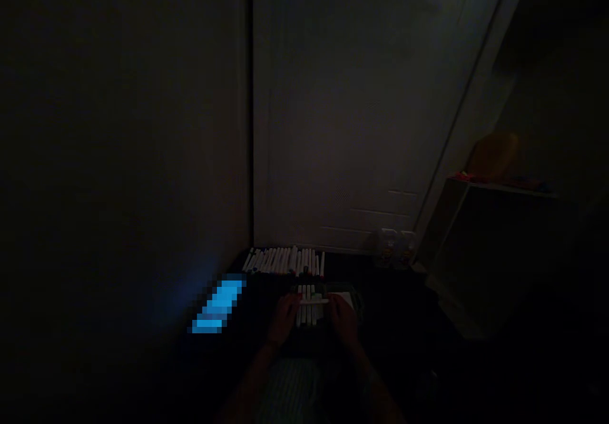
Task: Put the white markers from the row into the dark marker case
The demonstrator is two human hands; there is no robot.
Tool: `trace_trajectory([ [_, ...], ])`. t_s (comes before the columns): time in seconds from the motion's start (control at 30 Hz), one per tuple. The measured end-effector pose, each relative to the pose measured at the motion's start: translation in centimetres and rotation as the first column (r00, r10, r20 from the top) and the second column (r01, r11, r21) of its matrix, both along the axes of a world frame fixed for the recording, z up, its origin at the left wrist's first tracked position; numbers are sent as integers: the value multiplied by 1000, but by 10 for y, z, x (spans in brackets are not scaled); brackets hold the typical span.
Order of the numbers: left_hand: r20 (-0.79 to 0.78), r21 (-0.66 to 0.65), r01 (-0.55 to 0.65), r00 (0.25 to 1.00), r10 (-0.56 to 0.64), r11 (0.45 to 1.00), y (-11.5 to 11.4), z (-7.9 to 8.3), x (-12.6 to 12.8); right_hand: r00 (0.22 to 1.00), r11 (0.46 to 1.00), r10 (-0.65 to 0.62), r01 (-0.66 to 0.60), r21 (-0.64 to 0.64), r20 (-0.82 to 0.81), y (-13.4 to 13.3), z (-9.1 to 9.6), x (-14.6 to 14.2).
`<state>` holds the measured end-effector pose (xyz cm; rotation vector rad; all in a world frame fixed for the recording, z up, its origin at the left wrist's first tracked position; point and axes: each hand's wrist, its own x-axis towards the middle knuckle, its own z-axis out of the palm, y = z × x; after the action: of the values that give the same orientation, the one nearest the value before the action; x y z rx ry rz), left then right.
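Grip (pixel 285 315) on marker (pixel 314 301), seemingly black tabletop (pixel 390 303), dim wall (pixel 342 106)

Glowing blue rectangle (pixel 219 305) left; dim cabinet (pixel 495 252) right, orange object (pixel 495 154) atop; clear containers (pixel 389 246) near back wall (pixel 352 106).

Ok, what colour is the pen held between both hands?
The pen looks whitish; the head view, though dim, shows it.

Lined-up markers (pixel 309 314): white, parallel, side by side
Held marker (pixel 314 301): white, slim, crosswise above those
Back-row markers (pixel 285 261): white, close-set, some slanted
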<state>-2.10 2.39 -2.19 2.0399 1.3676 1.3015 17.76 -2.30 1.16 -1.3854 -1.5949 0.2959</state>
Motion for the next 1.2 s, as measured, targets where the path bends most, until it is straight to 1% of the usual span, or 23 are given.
trace_trajectory([
  [0.13, 4, 20, 6, 1000, -6, 1000, 1, 1, 1, 998, 999, -33, 34, -21, 56, 0, 2, 0],
  [0.23, -1, 33, 1, 1000, -1, 999, 2, 2, 2, 998, 998, -50, 51, -37, 40, -1, 4, 0],
  [0.4, -14, 44, 10, 1000, -9, 999, 1, 4, 2, 999, 1000, -25, 26, -5, 44, -4, 8, 0],
  [0.47, -15, 32, 13, 1000, -13, 999, 0, 6, 2, 999, 1000, -18, 19, -6, 41, -4, 7, -1],
  [0.57, -16, 10, 27, 1000, -27, 1000, -2, 9, 2, 999, 999, -43, 44, -21, 26, -3, 5, -1],
  [0.67, -8, 15, 7, 1000, -7, 1000, -3, 11, 2, 998, 998, -59, 59, -19, 22, -2, 3, -1],
  [0.93, 11, 4, 12, 1000, -12, 1000, -2, 6, 2, 998, 999, -44, 44, -9, 54, -1, 2, 0],
  [1.07, -19, -17, 33, 999, -33, 999, -3, 6, 1, 998, 999, -43, 43, 12, 51, 0, 0, 0],
  [1.2, -62, -5, 55, 997, -55, 998, -4, 9, 2, 997, 999, -46, 46, 6, 54, 0, 0, 1],
])
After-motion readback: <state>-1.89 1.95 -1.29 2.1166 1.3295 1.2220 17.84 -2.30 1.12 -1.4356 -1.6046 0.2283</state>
